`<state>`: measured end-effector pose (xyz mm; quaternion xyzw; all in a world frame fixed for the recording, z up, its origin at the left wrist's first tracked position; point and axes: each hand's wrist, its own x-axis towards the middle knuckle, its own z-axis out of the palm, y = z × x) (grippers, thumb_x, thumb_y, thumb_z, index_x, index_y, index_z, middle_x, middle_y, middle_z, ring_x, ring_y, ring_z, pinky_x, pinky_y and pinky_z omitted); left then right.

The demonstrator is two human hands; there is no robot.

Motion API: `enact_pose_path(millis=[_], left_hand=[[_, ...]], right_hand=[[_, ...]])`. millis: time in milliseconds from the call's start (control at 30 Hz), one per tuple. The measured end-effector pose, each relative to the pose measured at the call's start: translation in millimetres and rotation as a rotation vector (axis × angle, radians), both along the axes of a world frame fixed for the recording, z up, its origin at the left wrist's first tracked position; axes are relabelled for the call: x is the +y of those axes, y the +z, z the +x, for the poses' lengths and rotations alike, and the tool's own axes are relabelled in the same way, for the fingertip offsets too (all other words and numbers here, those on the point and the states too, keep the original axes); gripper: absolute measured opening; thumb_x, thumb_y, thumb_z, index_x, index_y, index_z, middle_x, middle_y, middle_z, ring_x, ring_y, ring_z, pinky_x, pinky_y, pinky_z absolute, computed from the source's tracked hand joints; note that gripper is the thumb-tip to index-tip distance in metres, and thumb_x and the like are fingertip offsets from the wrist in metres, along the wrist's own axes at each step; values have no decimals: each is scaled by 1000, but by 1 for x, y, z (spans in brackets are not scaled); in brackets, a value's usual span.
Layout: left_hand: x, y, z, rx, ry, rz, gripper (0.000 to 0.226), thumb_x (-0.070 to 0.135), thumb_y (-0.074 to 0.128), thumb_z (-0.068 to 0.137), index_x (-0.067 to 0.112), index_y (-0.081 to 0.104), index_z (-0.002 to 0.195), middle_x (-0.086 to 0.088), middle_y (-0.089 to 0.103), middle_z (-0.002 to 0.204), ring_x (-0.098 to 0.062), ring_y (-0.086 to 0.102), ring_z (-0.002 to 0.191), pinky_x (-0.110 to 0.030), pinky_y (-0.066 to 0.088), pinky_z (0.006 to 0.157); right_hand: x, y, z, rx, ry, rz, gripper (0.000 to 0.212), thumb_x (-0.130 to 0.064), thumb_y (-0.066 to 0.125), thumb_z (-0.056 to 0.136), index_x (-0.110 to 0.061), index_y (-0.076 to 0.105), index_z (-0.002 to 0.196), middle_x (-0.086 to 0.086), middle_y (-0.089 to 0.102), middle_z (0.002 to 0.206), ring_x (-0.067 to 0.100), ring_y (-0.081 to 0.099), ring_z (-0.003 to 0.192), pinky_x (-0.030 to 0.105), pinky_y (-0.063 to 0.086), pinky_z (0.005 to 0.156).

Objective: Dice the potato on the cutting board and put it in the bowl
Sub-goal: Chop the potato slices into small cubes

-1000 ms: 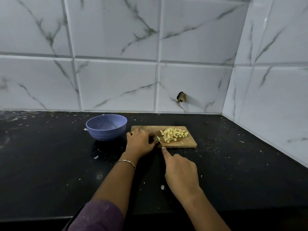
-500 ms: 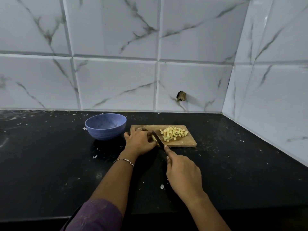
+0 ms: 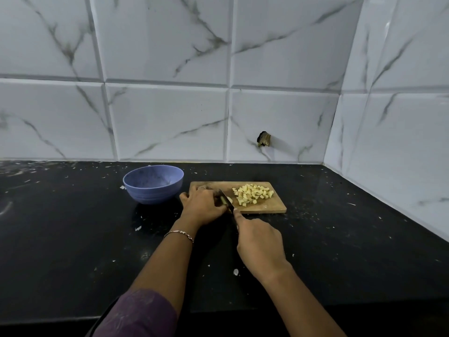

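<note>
Two walls of white, grey-veined tile (image 3: 170,117) stand behind a black counter (image 3: 73,239) flecked with pale scraps. Left of the grip, a blue bowl (image 3: 153,184) sits near the wooden cutting board (image 3: 267,207). The left hand (image 3: 202,206), a bracelet (image 3: 179,233) on its wrist, curls its fingers over the uncut potato piece (image 3: 229,200) at the board's left end. The knife (image 3: 226,197) blade lies against those fingers; the right hand (image 3: 260,242) grips the handle, forefinger stretched along the spine. Right of the blade lies the diced potato (image 3: 252,193) heap. Since half a second ago the right hand has slid slightly forward and left; bowl, board and heap stay put.
</note>
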<state>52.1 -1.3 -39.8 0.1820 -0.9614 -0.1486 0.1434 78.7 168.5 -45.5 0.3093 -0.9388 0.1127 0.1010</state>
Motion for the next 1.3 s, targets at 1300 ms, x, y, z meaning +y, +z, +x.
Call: enact_pose_path(millis=[1300], left_hand=[[-2, -6, -14, -2, -101, -64, 57, 49, 55, 89, 34, 40, 142, 1, 51, 141, -25, 28, 141, -55, 18, 113]], right_hand=[[36, -4, 7, -47, -118, -294, 48, -38, 34, 107, -47, 22, 152, -15, 52, 83, 0, 51, 69, 16, 34, 53]])
